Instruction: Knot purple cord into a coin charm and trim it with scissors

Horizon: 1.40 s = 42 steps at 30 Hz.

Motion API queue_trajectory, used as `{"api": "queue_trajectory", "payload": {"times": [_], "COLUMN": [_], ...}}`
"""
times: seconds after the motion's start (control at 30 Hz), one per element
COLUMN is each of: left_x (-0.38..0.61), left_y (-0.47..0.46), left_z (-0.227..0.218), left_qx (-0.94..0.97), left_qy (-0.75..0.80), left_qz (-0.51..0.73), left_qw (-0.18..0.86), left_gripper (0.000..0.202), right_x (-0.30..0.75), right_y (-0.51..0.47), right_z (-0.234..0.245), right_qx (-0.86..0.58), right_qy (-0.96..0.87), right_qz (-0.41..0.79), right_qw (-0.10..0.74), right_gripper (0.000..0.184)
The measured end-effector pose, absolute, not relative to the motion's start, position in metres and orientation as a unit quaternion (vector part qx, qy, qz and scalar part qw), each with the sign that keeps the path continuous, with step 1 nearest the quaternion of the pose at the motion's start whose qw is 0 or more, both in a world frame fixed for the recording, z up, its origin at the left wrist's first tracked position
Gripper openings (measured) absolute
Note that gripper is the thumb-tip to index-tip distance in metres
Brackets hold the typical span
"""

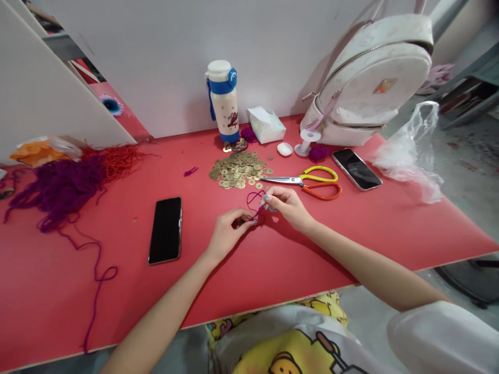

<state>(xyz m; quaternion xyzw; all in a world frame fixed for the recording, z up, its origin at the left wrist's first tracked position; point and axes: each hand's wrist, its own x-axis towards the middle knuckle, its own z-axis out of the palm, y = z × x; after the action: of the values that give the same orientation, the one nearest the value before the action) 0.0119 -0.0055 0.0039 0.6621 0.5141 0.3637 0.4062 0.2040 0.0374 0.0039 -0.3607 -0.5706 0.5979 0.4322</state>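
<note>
My left hand pinches a piece of purple yarn between thumb and fingertips, low over the red table. Close by on its right, my right hand grips the same yarn, which loops up between the two hands. Whether a coin or a knot sits between the fingertips is too small to tell. Just beyond the hands lies a pile of brass-coloured coins with holes. Scissors with yellow and orange handles rest beside the pile, blades pointing left, just past my right hand.
A dark phone lies left of my hands, near a purple yarn heap and red strands. Behind stand a bottle, tissue pack, white spool and backpack. Another phone and a plastic bag lie right.
</note>
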Motion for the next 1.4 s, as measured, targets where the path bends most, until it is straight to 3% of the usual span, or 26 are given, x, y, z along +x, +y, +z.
{"api": "queue_trajectory", "payload": {"times": [0.33,0.6,0.73,0.83,1.17,1.4], "left_x": [0.002,0.003,0.004,0.004,0.004,0.004], "left_y": [0.001,0.002,0.002,0.002,0.001,0.001], "left_z": [-0.002,0.000,0.002,0.002,0.005,0.005], "left_qx": [0.580,0.519,0.544,0.575,0.557,0.579], "left_qy": [0.553,0.562,0.554,0.551,0.556,0.559], "left_qz": [0.427,0.452,0.450,0.443,0.442,0.423], "left_qw": [0.418,0.459,0.441,0.412,0.431,0.416], "left_gripper": [0.012,0.013,0.013,0.011,0.015,0.014], "right_x": [0.210,0.213,0.202,0.193,0.195,0.194], "right_y": [0.052,0.050,0.037,0.029,0.029,0.026], "right_z": [0.000,-0.003,-0.005,-0.007,-0.007,-0.004], "right_qx": [-0.476,-0.466,-0.373,-0.356,-0.376,-0.375], "right_qy": [-0.597,-0.704,-0.818,-0.844,-0.835,-0.811], "right_qz": [0.436,0.184,0.194,0.188,0.180,0.173], "right_qw": [0.476,0.504,0.393,0.354,0.358,0.414], "right_gripper": [0.042,0.015,0.013,0.018,0.015,0.011]}}
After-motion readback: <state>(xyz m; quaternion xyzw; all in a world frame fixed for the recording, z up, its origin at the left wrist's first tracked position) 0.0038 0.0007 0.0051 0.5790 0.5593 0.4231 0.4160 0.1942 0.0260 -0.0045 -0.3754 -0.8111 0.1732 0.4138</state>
